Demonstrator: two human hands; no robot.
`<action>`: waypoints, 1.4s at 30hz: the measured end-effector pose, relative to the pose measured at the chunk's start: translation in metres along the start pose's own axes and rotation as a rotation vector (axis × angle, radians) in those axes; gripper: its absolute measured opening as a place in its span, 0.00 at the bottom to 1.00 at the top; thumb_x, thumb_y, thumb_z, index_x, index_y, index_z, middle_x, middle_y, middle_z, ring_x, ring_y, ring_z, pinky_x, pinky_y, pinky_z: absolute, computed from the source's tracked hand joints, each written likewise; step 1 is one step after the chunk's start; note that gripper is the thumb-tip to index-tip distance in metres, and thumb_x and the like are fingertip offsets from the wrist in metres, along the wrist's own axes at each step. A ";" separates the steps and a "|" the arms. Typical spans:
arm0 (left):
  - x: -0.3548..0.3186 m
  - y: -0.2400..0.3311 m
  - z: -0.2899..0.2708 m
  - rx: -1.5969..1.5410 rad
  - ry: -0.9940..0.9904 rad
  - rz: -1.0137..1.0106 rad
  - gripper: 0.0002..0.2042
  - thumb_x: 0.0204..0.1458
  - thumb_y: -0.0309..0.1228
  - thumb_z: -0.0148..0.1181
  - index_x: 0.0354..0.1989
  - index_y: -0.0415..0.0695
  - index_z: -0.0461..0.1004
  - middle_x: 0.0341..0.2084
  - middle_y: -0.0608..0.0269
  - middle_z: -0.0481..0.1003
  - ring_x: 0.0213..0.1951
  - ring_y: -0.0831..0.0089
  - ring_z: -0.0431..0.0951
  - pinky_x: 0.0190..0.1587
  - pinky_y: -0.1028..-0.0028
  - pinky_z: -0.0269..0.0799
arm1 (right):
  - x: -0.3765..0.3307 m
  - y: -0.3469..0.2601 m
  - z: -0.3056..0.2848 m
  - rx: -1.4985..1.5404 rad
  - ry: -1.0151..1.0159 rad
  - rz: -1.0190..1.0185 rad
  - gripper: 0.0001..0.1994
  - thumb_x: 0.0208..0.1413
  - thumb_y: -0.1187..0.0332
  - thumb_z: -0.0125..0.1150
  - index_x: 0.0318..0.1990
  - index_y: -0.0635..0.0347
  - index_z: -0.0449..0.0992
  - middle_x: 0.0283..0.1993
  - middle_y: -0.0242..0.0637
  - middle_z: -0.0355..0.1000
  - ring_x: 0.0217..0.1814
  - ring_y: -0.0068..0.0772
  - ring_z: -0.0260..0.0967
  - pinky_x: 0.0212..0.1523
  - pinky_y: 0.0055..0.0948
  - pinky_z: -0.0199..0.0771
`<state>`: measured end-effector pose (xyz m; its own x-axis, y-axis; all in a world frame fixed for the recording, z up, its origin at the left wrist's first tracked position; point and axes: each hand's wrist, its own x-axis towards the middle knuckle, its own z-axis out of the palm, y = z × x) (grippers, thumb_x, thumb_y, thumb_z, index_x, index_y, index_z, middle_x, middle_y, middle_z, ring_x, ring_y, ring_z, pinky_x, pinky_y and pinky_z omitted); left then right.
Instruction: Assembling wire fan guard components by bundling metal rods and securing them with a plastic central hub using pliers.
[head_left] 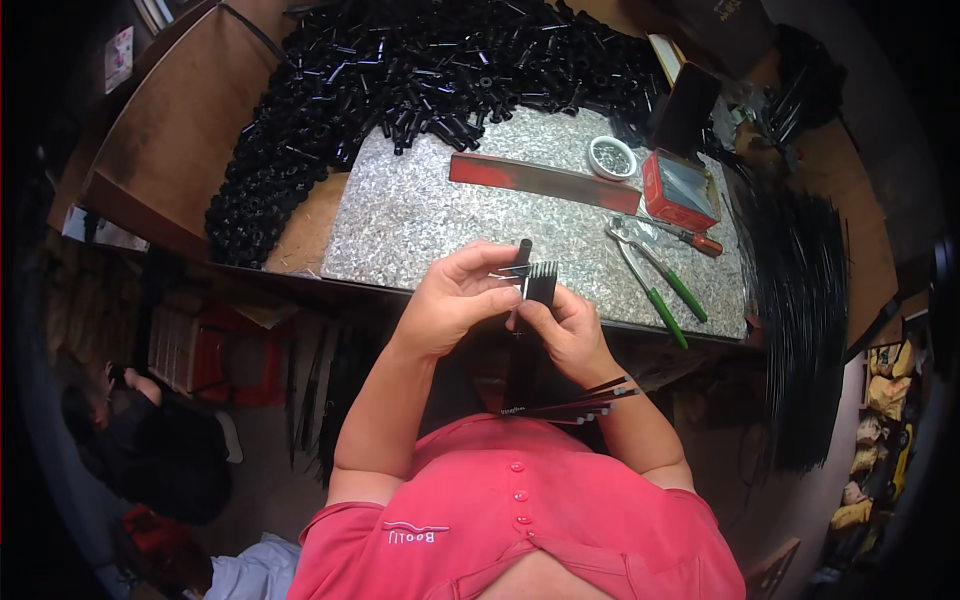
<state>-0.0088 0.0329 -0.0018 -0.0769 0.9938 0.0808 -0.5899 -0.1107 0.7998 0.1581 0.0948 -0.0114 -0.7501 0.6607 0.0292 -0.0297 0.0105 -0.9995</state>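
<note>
Just off the table's near edge, both my hands meet around small black parts. My right hand [572,335] is closed on a flat black comb-like piece [541,288], with a row of fine pale teeth or pins along its top. Beside it on the left, my left hand [450,298] pinches a slim black rod [525,248] with a rounded upper end. A few thin pins show between the left thumb and forefinger. The fingers hide where the two parts meet. Several thin dark-red sticks [575,408] with pale ends lie across by my right forearm.
A big heap of black tubular parts [400,75] covers the back and left of the speckled board [400,215]. On it lie a red-and-grey bar [540,180], white cup [612,157], red box [678,190], screwdriver [705,243] and green-handled pliers [655,285]. Long black strands [805,320] hang at right.
</note>
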 end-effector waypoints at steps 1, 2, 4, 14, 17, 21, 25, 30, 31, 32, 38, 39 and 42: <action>-0.001 -0.001 0.003 0.046 0.034 0.047 0.13 0.50 0.16 0.56 0.45 0.33 0.70 0.39 0.57 0.75 0.42 0.73 0.75 0.46 0.74 0.74 | 0.000 -0.003 0.000 0.004 0.013 -0.003 0.08 0.60 0.69 0.52 0.39 0.65 0.72 0.31 0.33 0.73 0.34 0.20 0.69 0.38 0.20 0.68; -0.002 -0.001 0.006 0.093 0.067 0.093 0.13 0.49 0.15 0.56 0.45 0.33 0.70 0.39 0.57 0.75 0.41 0.73 0.75 0.45 0.74 0.74 | -0.001 -0.006 0.002 -0.026 0.010 0.008 0.08 0.59 0.69 0.53 0.39 0.65 0.73 0.31 0.33 0.73 0.34 0.20 0.69 0.37 0.20 0.69; -0.004 -0.001 0.009 0.111 0.080 0.089 0.14 0.49 0.15 0.57 0.45 0.33 0.70 0.39 0.57 0.75 0.41 0.74 0.75 0.45 0.75 0.74 | -0.002 -0.012 0.004 -0.083 0.006 0.032 0.07 0.58 0.70 0.55 0.38 0.65 0.74 0.31 0.32 0.74 0.34 0.19 0.69 0.36 0.20 0.69; -0.005 -0.004 0.010 0.123 0.157 0.072 0.14 0.49 0.15 0.56 0.47 0.32 0.69 0.38 0.58 0.75 0.40 0.76 0.75 0.42 0.78 0.73 | -0.002 -0.009 0.003 -0.203 0.078 -0.162 0.10 0.54 0.66 0.60 0.36 0.66 0.74 0.23 0.37 0.69 0.25 0.20 0.64 0.26 0.26 0.65; -0.007 -0.003 0.008 0.132 0.152 0.044 0.15 0.50 0.16 0.57 0.48 0.33 0.69 0.38 0.57 0.75 0.39 0.76 0.75 0.41 0.79 0.72 | -0.002 -0.007 0.002 -0.156 0.082 -0.165 0.10 0.53 0.66 0.60 0.35 0.66 0.74 0.22 0.39 0.67 0.24 0.21 0.62 0.25 0.26 0.63; -0.006 -0.003 0.000 0.112 0.113 0.024 0.15 0.50 0.18 0.57 0.48 0.33 0.70 0.40 0.56 0.75 0.37 0.76 0.75 0.40 0.80 0.71 | 0.000 -0.003 -0.001 -0.184 0.052 -0.097 0.10 0.54 0.66 0.60 0.33 0.65 0.73 0.22 0.37 0.68 0.24 0.19 0.61 0.25 0.25 0.63; -0.006 -0.001 -0.005 0.057 0.037 0.007 0.15 0.50 0.19 0.58 0.48 0.33 0.71 0.40 0.56 0.75 0.36 0.76 0.75 0.39 0.80 0.70 | 0.000 0.000 -0.001 -0.046 0.003 -0.040 0.10 0.54 0.65 0.61 0.31 0.64 0.72 0.23 0.32 0.68 0.26 0.17 0.61 0.26 0.23 0.62; -0.008 0.000 -0.003 0.052 0.000 0.010 0.15 0.50 0.19 0.58 0.47 0.33 0.71 0.40 0.55 0.75 0.36 0.76 0.75 0.38 0.80 0.70 | 0.001 -0.001 -0.001 0.149 -0.052 -0.019 0.11 0.54 0.64 0.61 0.30 0.64 0.72 0.24 0.27 0.68 0.27 0.15 0.60 0.28 0.22 0.62; -0.008 0.000 0.000 0.053 -0.003 0.006 0.15 0.50 0.19 0.58 0.47 0.33 0.71 0.40 0.55 0.75 0.36 0.76 0.75 0.38 0.80 0.70 | 0.002 -0.001 -0.002 0.153 -0.049 -0.004 0.11 0.54 0.64 0.61 0.30 0.64 0.72 0.24 0.27 0.68 0.28 0.14 0.60 0.28 0.21 0.62; -0.008 -0.001 0.006 0.105 0.041 0.035 0.15 0.50 0.19 0.58 0.47 0.33 0.71 0.40 0.55 0.75 0.37 0.75 0.75 0.39 0.80 0.70 | 0.002 -0.001 -0.002 0.157 -0.047 0.011 0.11 0.54 0.64 0.61 0.29 0.64 0.71 0.24 0.26 0.68 0.28 0.14 0.60 0.29 0.21 0.62; -0.011 -0.004 0.011 0.178 0.125 0.088 0.15 0.50 0.18 0.58 0.48 0.32 0.71 0.40 0.54 0.75 0.40 0.72 0.76 0.42 0.78 0.72 | 0.002 0.008 -0.004 0.161 -0.068 0.002 0.11 0.54 0.64 0.62 0.29 0.63 0.71 0.23 0.26 0.67 0.27 0.14 0.60 0.28 0.21 0.61; -0.011 -0.004 0.010 0.179 0.123 0.084 0.15 0.50 0.18 0.58 0.48 0.32 0.71 0.40 0.54 0.75 0.40 0.72 0.76 0.42 0.78 0.72 | 0.002 0.007 -0.004 0.178 -0.074 0.000 0.12 0.53 0.64 0.62 0.28 0.63 0.70 0.23 0.25 0.66 0.26 0.14 0.59 0.27 0.20 0.60; -0.011 -0.006 0.003 0.070 0.085 0.051 0.15 0.49 0.17 0.59 0.48 0.33 0.71 0.41 0.53 0.75 0.41 0.70 0.76 0.44 0.76 0.73 | 0.001 -0.003 -0.007 0.189 -0.107 0.048 0.12 0.53 0.64 0.62 0.26 0.61 0.69 0.21 0.24 0.64 0.25 0.14 0.57 0.26 0.20 0.58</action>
<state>-0.0018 0.0223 -0.0058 -0.1748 0.9818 0.0737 -0.5261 -0.1564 0.8359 0.1620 0.1003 -0.0090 -0.8191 0.5736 -0.0071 -0.1081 -0.1666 -0.9801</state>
